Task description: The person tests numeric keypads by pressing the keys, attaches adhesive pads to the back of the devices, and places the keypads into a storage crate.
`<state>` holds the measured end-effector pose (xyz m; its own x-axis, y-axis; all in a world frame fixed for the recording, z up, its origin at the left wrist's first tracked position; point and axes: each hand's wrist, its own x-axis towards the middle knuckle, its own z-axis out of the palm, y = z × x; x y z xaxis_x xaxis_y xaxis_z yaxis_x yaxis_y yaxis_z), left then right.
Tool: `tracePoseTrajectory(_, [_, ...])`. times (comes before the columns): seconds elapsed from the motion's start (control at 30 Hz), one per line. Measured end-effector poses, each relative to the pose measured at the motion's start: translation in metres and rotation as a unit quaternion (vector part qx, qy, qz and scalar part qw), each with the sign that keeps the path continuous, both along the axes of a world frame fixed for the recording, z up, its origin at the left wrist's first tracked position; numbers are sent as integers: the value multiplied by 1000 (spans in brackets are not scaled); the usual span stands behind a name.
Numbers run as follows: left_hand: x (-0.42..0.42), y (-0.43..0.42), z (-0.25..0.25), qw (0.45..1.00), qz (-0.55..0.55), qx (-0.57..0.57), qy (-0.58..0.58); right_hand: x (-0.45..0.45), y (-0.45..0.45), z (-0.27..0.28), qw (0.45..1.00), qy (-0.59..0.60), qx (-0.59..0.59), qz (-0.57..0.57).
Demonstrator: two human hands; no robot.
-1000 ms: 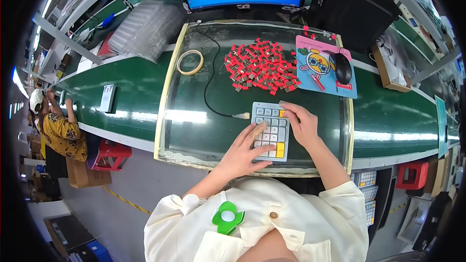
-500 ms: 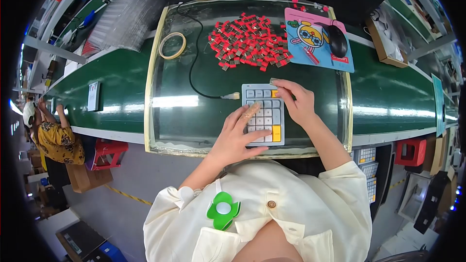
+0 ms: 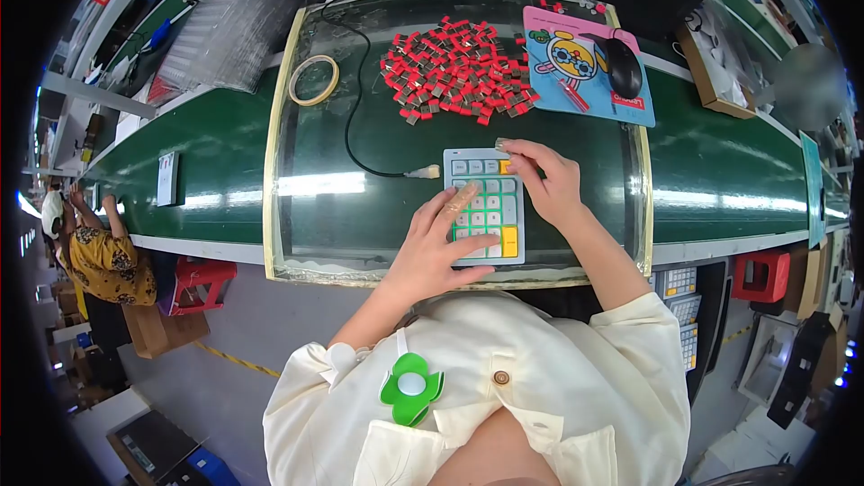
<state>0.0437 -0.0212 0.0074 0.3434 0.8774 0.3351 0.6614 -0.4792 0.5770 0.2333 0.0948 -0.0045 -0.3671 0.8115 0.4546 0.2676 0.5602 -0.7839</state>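
A small grey-white numeric keypad (image 3: 483,207) with white, grey and yellow keys lies on the dark green mat, green light showing between its keys. My left hand (image 3: 441,243) rests over its left side, fingers spread, with brownish tape round one finger. At the keypad's upper right corner is my right hand (image 3: 551,182). Its thumb and index finger are close together at a small greyish piece, too small to name. The plug (image 3: 423,172) of a black cable lies just left of the keypad, apart from it.
Many red-capped USB plugs (image 3: 454,72) form a pile beyond the keypad. A tape roll (image 3: 313,80) lies at left, a black mouse (image 3: 623,69) on a colourful mouse pad (image 3: 585,103) at right. A person (image 3: 106,256) works at the far left.
Green light between the keypad's keys is now clearly visible. Both hands keep nearly the same places on the keypad; the whole view has shifted slightly.
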Motion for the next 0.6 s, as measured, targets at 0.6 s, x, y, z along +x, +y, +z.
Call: tracePoseTrajectory(0.6, [-1,0,-2,1000,3,1,0,-1,0,-2,999,24,-19,10])
